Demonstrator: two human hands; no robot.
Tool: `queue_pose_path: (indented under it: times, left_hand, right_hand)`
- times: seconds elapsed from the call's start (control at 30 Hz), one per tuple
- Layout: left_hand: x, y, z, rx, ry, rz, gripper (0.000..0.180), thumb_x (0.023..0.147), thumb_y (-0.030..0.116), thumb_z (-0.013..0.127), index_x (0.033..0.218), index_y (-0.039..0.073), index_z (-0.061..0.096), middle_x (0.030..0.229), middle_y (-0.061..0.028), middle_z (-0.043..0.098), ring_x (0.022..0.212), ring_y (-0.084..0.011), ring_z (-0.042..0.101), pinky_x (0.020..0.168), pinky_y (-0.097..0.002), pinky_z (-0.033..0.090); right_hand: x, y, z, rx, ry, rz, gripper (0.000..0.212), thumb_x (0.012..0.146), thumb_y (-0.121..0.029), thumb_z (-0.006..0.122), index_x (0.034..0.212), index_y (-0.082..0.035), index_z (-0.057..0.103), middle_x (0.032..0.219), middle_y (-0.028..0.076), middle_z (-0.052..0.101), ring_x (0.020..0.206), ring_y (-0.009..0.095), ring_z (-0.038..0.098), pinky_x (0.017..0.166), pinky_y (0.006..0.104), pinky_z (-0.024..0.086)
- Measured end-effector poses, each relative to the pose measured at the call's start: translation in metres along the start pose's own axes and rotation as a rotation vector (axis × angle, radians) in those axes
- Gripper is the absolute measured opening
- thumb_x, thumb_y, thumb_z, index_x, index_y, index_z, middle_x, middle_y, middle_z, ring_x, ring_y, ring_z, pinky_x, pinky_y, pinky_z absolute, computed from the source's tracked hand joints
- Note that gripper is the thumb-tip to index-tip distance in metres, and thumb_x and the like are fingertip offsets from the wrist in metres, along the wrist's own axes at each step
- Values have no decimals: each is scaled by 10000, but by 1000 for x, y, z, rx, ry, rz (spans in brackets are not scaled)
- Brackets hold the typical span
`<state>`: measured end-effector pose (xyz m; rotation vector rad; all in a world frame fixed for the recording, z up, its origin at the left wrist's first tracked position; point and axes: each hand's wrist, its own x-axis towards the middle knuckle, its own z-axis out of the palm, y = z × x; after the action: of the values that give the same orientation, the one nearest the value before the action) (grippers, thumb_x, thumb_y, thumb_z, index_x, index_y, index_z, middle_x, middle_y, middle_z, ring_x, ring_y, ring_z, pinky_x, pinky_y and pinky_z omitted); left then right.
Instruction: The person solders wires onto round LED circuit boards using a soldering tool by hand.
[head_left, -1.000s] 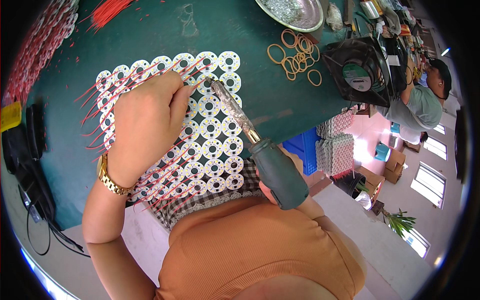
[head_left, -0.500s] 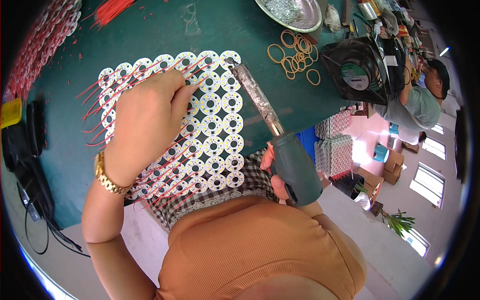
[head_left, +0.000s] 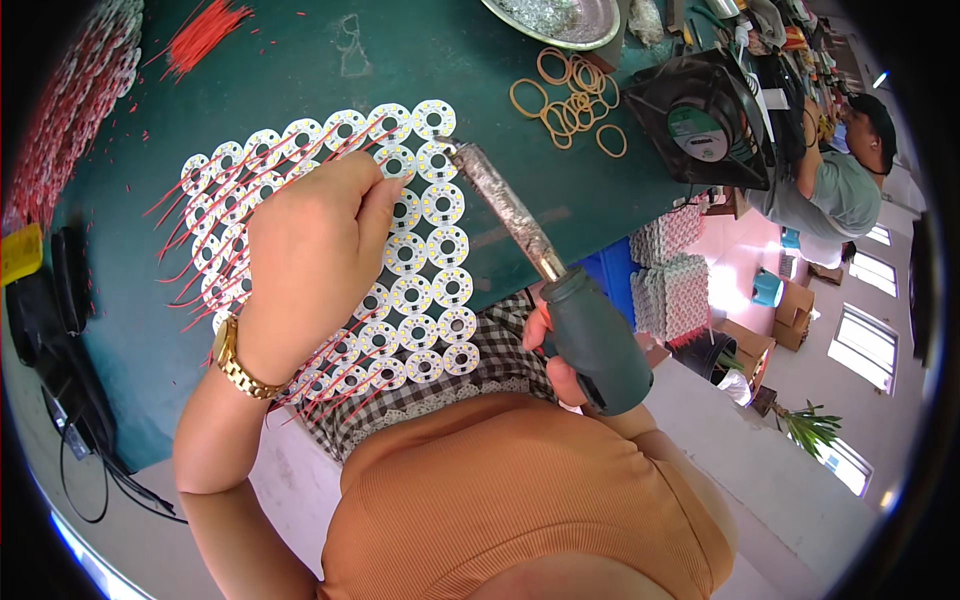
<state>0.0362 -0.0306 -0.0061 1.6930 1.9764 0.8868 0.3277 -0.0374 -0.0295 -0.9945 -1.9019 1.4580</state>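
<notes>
In the head view, with the clock read from its middle, a sheet of round white boards was seen between 9 and 10 o'clock, laid on the green worktop, its 6 o'clock edge reaching over checked fabric. Thin red wires were spread across the boards, slanted toward 8 o'clock. The two hands were held apart from each other. The left hand was placed over the sheet, its fingers curled and its thumb bent in beside the index finger; whether anything was pinched there could not be told. A gold watch was worn on that wrist. By the right hand, partly hidden, the dark green handle of a soldering iron was gripped, its tip pointed toward 11 o'clock and held at the sheet's upper right corner; contact could not be made out. Rubber bands were scattered at 1 o'clock, near a black fan at 2. A bundle of red wires was left between 10 and 11, and a co-worker was seen between 2 and 3.
</notes>
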Motion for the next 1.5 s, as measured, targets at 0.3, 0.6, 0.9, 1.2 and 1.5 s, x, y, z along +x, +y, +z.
queue_pose_path:
  times: [0.3, 0.6, 0.9, 1.2, 1.5]
  left_hand:
    - [1, 2, 2, 104, 5, -18, 201, 875, 161, 652, 739, 40, 569, 653, -139, 576, 603, -323, 593, 536, -420, 447]
    - [2, 0, 2, 74, 3, -39, 195, 864, 147, 654, 731, 39, 560, 647, -142, 570, 584, -327, 578, 529, -419, 438]
    - [2, -2, 5, 86, 34, -9, 197, 855, 140, 655, 718, 43, 550, 635, -136, 567, 574, -316, 580, 516, -424, 438]
    - [0, -4, 4, 104, 64, 28, 203, 858, 143, 653, 712, 45, 551, 639, -133, 579, 568, -315, 593, 518, -416, 462]
    - [-3, -2, 0, 118, 120, 52, 160, 864, 131, 659, 770, 45, 563, 685, -116, 589, 564, -297, 590, 502, -389, 456]
  right_hand:
    - [9, -9, 1, -266, -67, 84, 379, 840, -412, 710, 784, -51, 611, 718, 26, 585, 586, 108, 504, 534, 266, 393]
    - [9, 12, 5, -694, -131, -161, 574, 634, -275, 775, 1139, -59, 610, 864, 79, 657, 677, 281, 646, 593, 373, 506]
    - [9, 15, 6, -603, -76, -170, 535, 613, -273, 798, 1065, -44, 625, 823, 70, 650, 644, 269, 636, 573, 362, 501]
    - [7, 10, 2, -535, -156, -90, 478, 645, -210, 766, 1078, -52, 643, 880, 73, 669, 684, 253, 637, 608, 338, 502]
    - [19, -20, 9, -394, 29, -50, 216, 886, -215, 639, 1002, -32, 646, 739, 23, 561, 620, 73, 499, 552, 239, 412]
